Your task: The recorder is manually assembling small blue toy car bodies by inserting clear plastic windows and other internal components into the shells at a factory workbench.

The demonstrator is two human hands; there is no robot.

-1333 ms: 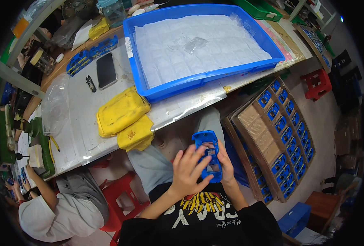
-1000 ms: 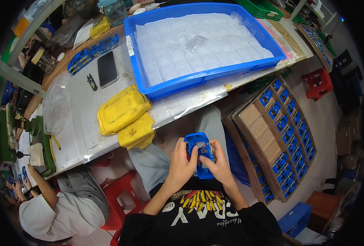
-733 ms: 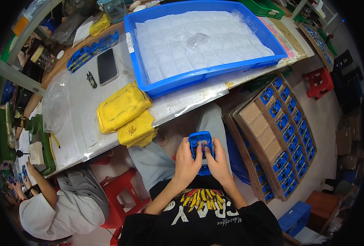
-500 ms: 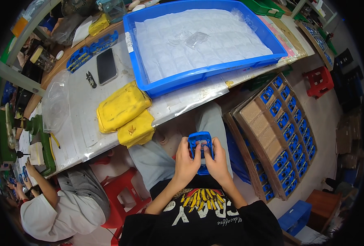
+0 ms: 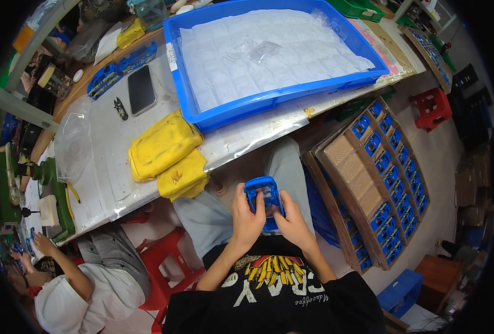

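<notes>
Above my lap I hold a blue plastic toy car shell (image 5: 262, 183), its hollow side facing up. My left hand (image 5: 248, 221) is closed around its left side, with the thumb pressed inside the shell. My right hand (image 5: 292, 224) grips the lower right side, its thumb near the lower inside edge. Fingers beneath the shell are hidden. Beyond my hands, two yellow wrapped bundles (image 5: 165, 146) lie at the table edge. A large blue tray (image 5: 236, 118) lined with white padding sits farther back, with clear plastic pieces (image 5: 265, 51) in its middle.
A dark phone (image 5: 142, 89), small black nippers (image 5: 120, 108) and more blue shells (image 5: 104, 79) lie on the table. At right, a stacked brown tray (image 5: 344, 170) holds several blue shells. A co-worker (image 5: 85, 289) sits at left near a red stool (image 5: 172, 257); another red stool (image 5: 432, 108) stands far right.
The shell has shifted slightly left and tilted in my hands. My right thumb has moved down from the shell's middle toward its lower edge. The co-worker's arm has shifted a little.
</notes>
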